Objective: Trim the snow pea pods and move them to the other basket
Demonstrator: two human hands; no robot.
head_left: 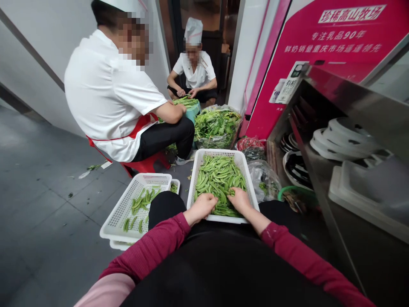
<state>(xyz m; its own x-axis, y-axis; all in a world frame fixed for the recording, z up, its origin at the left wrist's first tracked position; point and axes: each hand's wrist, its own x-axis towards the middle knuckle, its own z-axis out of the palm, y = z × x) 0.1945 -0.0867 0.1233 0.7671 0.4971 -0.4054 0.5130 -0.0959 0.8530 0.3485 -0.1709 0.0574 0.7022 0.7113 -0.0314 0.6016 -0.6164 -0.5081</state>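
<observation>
A white plastic basket sits in front of my lap, heaped with green pea pods. Over its near left part is my left hand, the fingers curled together in a pinch; what they hold, if anything, is hidden. My right hand is closed at the near right part of the heap, with a green pod showing at its fingertips. To the left, a second white basket has a scattering of loose pods and rests on another white tray.
One person sits on a red stool at left. Another person squats behind, handling greens. A bag of leafy greens stands beyond my basket. At right are a green-rimmed bin and a metal shelf with white dishes.
</observation>
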